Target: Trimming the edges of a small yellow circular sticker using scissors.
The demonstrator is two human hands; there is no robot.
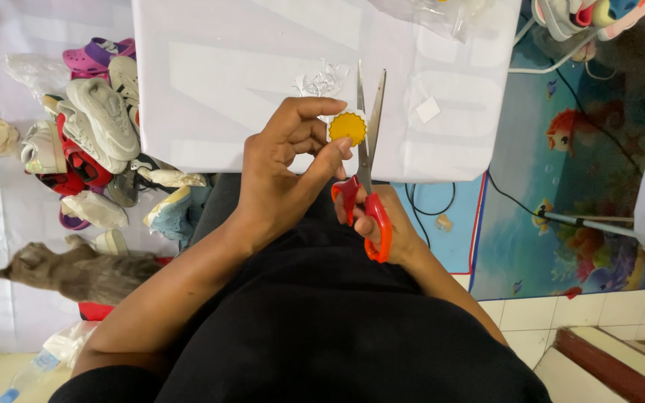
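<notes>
The yellow sticker (348, 127), a small round one with a scalloped white edge, sat pinched between the thumb and fingertips of the left hand (285, 168), just over the near edge of the white table (218, 82). The left fingers were clamped together on its left rim. At three o'clock from the sticker, touching its edge, stood the scissors (367, 160), blades pointing to twelve o'clock and slightly parted. The right hand (393, 227) held their red handles from below, fingers curled through the loops and closed on them.

On the table at eleven o'clock from the sticker lay a little heap of paper scraps (321, 80), and at two o'clock a small white square (428, 110). A clear plastic bag (442, 15) rested at the table's far edge; what it held I could not tell.

Well off at nine o'clock a pile of shoes (95, 127) lay loose on the floor, white, red and purple among them. A grey cat (69, 270) stood at seven o'clock. At three o'clock spread a blue mat (561, 186) printed with fish, with black cables (431, 201) trailing across it.
</notes>
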